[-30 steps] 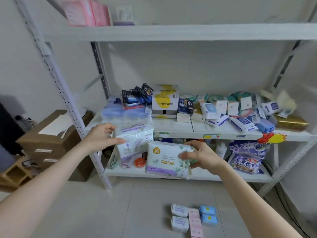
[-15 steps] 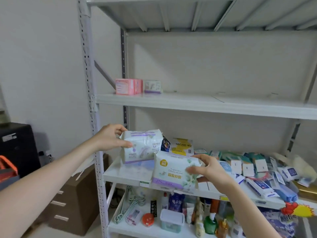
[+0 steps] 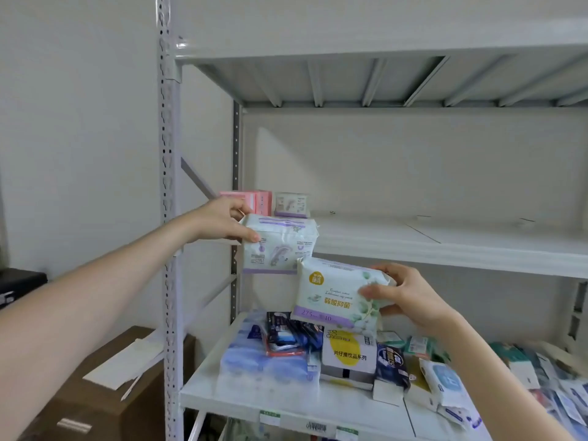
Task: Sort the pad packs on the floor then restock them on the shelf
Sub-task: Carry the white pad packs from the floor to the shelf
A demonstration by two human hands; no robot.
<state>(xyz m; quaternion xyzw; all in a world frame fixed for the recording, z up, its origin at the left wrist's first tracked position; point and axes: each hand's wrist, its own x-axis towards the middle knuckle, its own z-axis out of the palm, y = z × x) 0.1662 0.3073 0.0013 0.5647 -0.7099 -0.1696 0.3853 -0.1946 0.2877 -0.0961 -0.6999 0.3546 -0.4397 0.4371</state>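
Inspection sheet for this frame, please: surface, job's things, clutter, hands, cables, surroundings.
Surface: white metal upper shelf, mostly bare.
Job's things: white purple-trimmed pad pack held at that shelf's front left edge; white leaf-printed pad pack held lower; pink boxes and a small white pack already shelved.
Clutter: mixed boxes and packets crowd the lower shelf.
Hands: left hand grips the purple-trimmed pack; right hand grips the leaf-printed pack.
Cables: nothing seen.
Surroundings: brown cardboard box left of the rack; plain wall.

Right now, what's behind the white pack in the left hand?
Behind the white pack in the left hand, pink boxes and a small pale pack stand on the shelf. Their lower parts are covered.
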